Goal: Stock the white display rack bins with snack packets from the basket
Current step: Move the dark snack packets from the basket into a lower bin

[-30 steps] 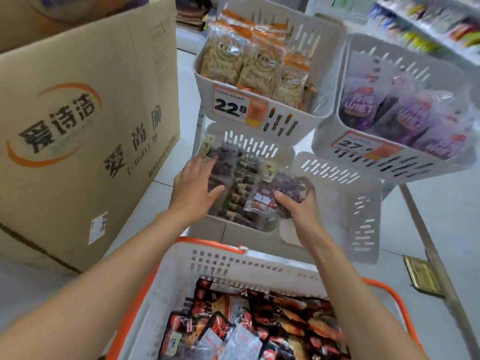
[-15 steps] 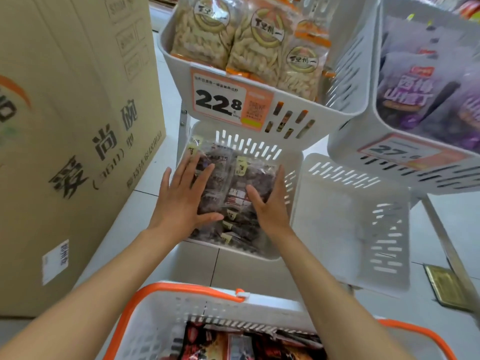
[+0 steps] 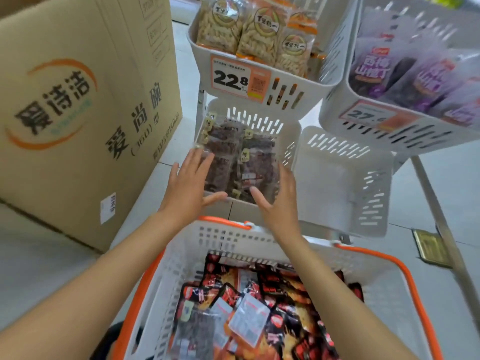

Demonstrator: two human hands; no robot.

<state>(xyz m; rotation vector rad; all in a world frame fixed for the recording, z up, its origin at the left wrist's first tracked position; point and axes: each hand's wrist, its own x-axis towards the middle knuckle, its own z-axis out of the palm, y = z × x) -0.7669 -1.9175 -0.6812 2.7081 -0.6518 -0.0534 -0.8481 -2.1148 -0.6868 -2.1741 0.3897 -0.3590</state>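
Several dark clear-wrapped snack packets (image 3: 233,157) lie in the lower left white rack bin (image 3: 291,136). My left hand (image 3: 189,185) hovers at the bin's front left with straight, spread fingers and holds nothing. My right hand (image 3: 279,201) is at the bin's front right, fingers straight, thumb stretched toward the left hand, also empty. Whether either hand still touches the packets I cannot tell. Below my forearms stands the white basket with the orange rim (image 3: 405,276), with several red and black snack packets (image 3: 259,313) in it.
An empty white bin (image 3: 342,183) sits right of the stocked one. Above are a bin of peanut bags (image 3: 249,29) with a 22.8 price tag and a bin of purple packets (image 3: 405,71). A big cardboard box (image 3: 78,113) stands on the left. Grey floor tiles lie around.
Both hands have drawn back from the packets toward the bin's front edge. The camera has tipped down, so the basket's contents show again.
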